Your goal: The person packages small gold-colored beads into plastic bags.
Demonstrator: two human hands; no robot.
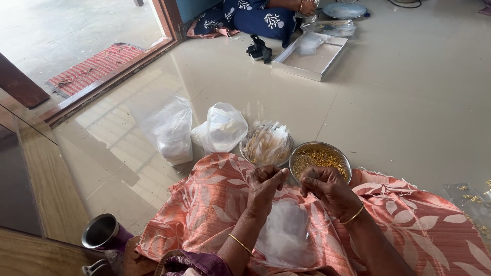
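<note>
**Both hands pinched together over your lap, bowls just ahead**

Your left hand [265, 180] is up over the orange leaf-print cloth [204, 204] on your lap, fingers curled in and tips pinched tight; whatever sits between them is too small to make out; your right hand [323, 185] mirrors it just beside, fingers bunched and closed, the two hands near each other but not quite touching; a gold bangle rides each wrist. Below them, on the cloth, lies a clear plastic sheet [286, 232].

Right in front of your knuckles stand two steel bowls, touching side by side: the left bowl [267, 145] heaped with pale, thin white-and-tan pieces; the right bowl [320, 159] full of small gold rings, its rim just beyond your right hand. Left of the bowls sit two plastic bags [221, 128] holding white stuff; a steel cup [101, 232] stands at your lower left.

Far across the floor, a flat tray [309, 59] lies on the tiles; beside it another person in a blue print dress [255, 18] sits, hands busy at the top edge.
</note>
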